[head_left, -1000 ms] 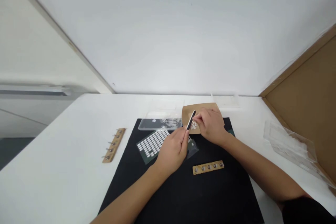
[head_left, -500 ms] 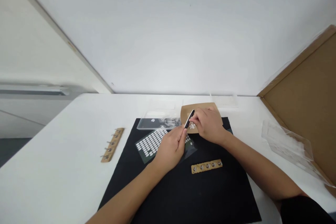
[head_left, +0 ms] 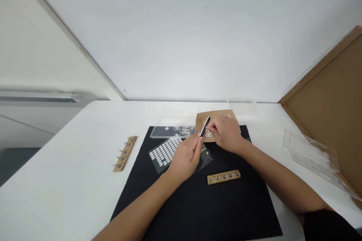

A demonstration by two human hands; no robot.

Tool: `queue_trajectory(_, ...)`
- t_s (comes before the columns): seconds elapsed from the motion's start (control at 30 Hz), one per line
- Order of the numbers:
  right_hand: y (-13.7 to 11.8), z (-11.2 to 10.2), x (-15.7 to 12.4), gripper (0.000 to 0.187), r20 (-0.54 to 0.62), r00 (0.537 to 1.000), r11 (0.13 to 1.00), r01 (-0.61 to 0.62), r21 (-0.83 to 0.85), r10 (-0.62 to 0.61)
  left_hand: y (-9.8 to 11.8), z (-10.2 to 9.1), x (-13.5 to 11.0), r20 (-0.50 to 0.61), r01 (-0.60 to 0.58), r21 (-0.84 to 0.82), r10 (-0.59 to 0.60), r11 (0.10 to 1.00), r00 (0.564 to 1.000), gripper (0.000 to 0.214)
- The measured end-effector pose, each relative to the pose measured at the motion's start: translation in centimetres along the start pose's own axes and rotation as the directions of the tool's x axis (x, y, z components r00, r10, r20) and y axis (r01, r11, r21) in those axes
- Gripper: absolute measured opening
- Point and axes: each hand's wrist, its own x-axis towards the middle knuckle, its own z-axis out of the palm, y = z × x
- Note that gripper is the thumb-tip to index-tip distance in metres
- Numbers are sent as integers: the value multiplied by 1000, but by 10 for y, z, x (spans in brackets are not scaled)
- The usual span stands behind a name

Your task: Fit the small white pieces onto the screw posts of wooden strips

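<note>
My left hand point(head_left: 185, 156) is closed around a thin black tool point(head_left: 204, 127) whose tip points up toward a brown card point(head_left: 215, 116). My right hand point(head_left: 226, 132) rests on that card, fingers curled over small white dots point(head_left: 208, 134) stuck to it. A dark green sheet of white oval stickers point(head_left: 164, 150) lies just left of my left hand. All of this sits on a black mat point(head_left: 198, 203).
A brown strip with metal studs point(head_left: 224, 176) lies on the mat near me. A second studded strip point(head_left: 125, 153) lies on the white table at left. A clear tray point(head_left: 172, 131) sits behind the mat, clear plastic packaging point(head_left: 311, 152) at right, beside a cork board point(head_left: 333, 94).
Both hands stay at the card with only slight shifts. The view has drifted a little.
</note>
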Motion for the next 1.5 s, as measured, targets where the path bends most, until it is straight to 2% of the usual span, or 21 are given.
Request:
queue_trajectory(0.07,-2,-6,0,22,39,998,998,46,52,-48,0,1,-1,-13,-24,9,24,1000,1000,33)
queue_trajectory(0.13,-3,-16,0,25,49,997,984,44,175,-53,-1,2,-2,-43,-72,23,73,997,996,31)
queue_trajectory(0.27,1,-37,0,29,-24,993,855,-84,512,112,-4,3,-4,-88,-90,93,98,992,991,30)
queue_trajectory(0.33,5,-41,0,31,-23,985,791,-123,599,170,-6,3,-4,-70,-62,129,71,990,995,35)
queue_trajectory(0.53,11,-35,0,36,61,970,677,-208,706,234,-8,5,-3,-54,10,294,6,956,999,41)
queue_trajectory(0.73,17,-33,6,43,173,950,515,-287,807,259,-15,7,-2,-125,-67,321,113,945,986,38)
queue_trajectory(0.97,14,-36,5,46,265,947,434,-320,842,183,-13,7,-4,-204,-150,285,212,947,956,35)
queue_trajectory(1.07,12,-37,5,45,253,948,434,-314,844,193,-12,7,-4,-216,-146,295,215,944,952,34)
queue_trajectory(1.17,11,-40,5,42,199,955,474,-283,834,220,-13,6,-4,-187,-125,312,190,942,964,32)
queue_trajectory(1.37,-6,-65,-7,30,87,983,672,-175,719,163,-7,-2,-5,3,-105,449,116,887,993,31)
queue_trajectory(1.43,-13,-72,-16,29,71,987,754,-157,638,145,-6,-8,-4,54,-136,464,125,875,991,31)
queue_trajectory(1.5,-19,-76,-26,27,96,988,771,-155,618,123,-7,-16,-2,150,-226,443,177,868,973,30)
